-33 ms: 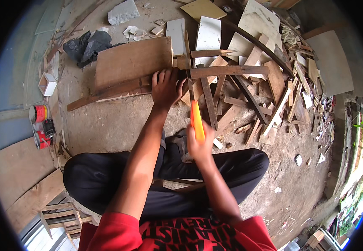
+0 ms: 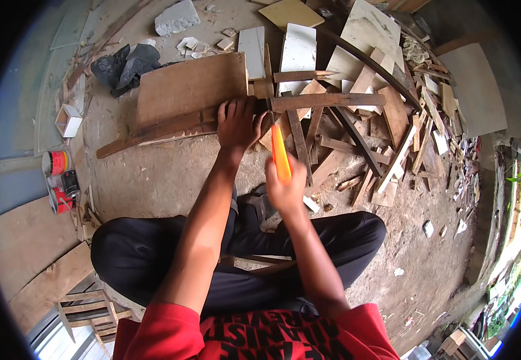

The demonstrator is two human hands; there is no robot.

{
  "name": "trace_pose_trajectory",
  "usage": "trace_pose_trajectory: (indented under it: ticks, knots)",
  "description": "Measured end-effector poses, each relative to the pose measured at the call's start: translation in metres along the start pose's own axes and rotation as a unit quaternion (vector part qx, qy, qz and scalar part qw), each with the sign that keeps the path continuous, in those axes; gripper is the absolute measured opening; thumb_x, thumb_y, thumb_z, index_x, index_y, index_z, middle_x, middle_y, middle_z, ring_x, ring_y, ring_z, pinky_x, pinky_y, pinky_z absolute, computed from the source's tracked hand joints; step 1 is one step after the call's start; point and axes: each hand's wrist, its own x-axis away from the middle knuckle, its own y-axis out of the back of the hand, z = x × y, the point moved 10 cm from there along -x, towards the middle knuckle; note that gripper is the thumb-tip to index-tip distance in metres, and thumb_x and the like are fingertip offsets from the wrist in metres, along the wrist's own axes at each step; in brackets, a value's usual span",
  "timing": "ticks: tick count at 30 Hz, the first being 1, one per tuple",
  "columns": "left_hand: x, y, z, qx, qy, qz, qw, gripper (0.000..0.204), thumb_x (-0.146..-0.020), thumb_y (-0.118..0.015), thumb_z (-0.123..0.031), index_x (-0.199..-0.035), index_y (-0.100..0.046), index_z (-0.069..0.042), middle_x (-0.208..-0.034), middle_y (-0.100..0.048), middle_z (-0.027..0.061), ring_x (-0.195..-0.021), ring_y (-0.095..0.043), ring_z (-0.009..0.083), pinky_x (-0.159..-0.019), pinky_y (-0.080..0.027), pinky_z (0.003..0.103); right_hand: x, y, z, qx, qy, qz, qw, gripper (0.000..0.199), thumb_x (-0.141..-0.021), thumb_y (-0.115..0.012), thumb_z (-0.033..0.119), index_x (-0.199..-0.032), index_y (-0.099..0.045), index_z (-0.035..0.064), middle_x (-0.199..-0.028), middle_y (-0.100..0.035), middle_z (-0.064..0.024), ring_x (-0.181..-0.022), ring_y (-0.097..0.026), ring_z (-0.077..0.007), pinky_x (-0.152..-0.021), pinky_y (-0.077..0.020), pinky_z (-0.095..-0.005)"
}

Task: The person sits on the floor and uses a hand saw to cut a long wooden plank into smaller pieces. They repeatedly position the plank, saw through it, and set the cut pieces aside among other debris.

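Note:
My right hand (image 2: 286,185) is closed around the orange-yellow handle of a handsaw (image 2: 280,150). Its thin blade runs away from me and lies across a long, narrow strip of dark brown wood (image 2: 326,101), just right of my left hand (image 2: 238,125). That hand presses down on the strip, its fingers over the far edge and its thumb toward the blade. To the left, the strip lies along the near edge of a broad brown board (image 2: 191,87). How deep the blade sits in the wood is too small to tell.
Several loose wood offcuts (image 2: 356,150) are piled right of the saw. White panels (image 2: 298,51) lie beyond it. A crumpled black plastic bag (image 2: 125,67) is at the far left, and red cans (image 2: 58,162) stand by the left wall. My crossed legs (image 2: 146,252) are close below my arms.
My right hand and the saw have moved forward, away from my body, bringing the handle closer to the wood strip. My left hand stays in place on the wood.

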Motion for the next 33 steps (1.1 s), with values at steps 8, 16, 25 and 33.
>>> trace_pose_trajectory:
  ticks: [8, 16, 25, 33]
  knots:
    - [0.001, 0.001, 0.001, -0.003, -0.006, -0.007, 1.000, 0.047, -0.088, -0.062, -0.038, -0.127, -0.058, -0.010, -0.123, -0.059, 0.0058, -0.111, -0.055, 0.0250, -0.104, -0.036, 0.046, -0.012, 0.043, 0.041, -0.051, 0.062, 0.000, 0.997, 0.014, -0.089, -0.063, 0.007, -0.079, -0.060, -0.0015, -0.057, -0.054, -0.0006, -0.052, -0.049, -0.0055, -0.048, -0.0395, -0.0249]
    - [-0.006, -0.002, 0.000, -0.032, -0.005, 0.001, 0.999, 0.045, -0.092, -0.058, -0.041, -0.126, -0.056, -0.011, -0.122, -0.057, 0.0047, -0.115, -0.052, 0.0237, -0.107, -0.032, 0.042, 0.090, 0.035, -0.027, -0.135, -0.073, -0.032, 0.988, 0.011, -0.091, -0.062, 0.006, -0.083, -0.059, -0.0017, -0.058, -0.051, 0.0021, -0.054, -0.045, -0.0038, -0.048, -0.0364, -0.0232]
    - [-0.007, -0.005, 0.002, -0.016, 0.009, 0.017, 1.000, 0.045, -0.093, -0.056, -0.043, -0.128, -0.054, -0.014, -0.123, -0.056, 0.0029, -0.117, -0.051, 0.0205, -0.108, -0.031, 0.042, 0.096, 0.030, -0.024, -0.058, -0.051, 0.012, 0.997, 0.020, -0.087, -0.066, 0.007, -0.072, -0.055, -0.0002, -0.055, -0.052, -0.0017, -0.051, -0.046, -0.0048, -0.046, -0.0380, -0.0260]
    - [-0.006, -0.005, 0.002, -0.008, 0.006, -0.003, 1.000, 0.045, -0.094, -0.057, -0.043, -0.127, -0.054, -0.013, -0.123, -0.056, 0.0033, -0.118, -0.050, 0.0202, -0.108, -0.031, 0.043, 0.098, 0.031, 0.004, -0.014, 0.027, 0.022, 0.999, 0.019, -0.089, -0.071, 0.012, -0.088, -0.056, 0.0003, -0.068, -0.062, -0.0095, -0.055, -0.061, -0.0171, -0.052, -0.0464, -0.0334]
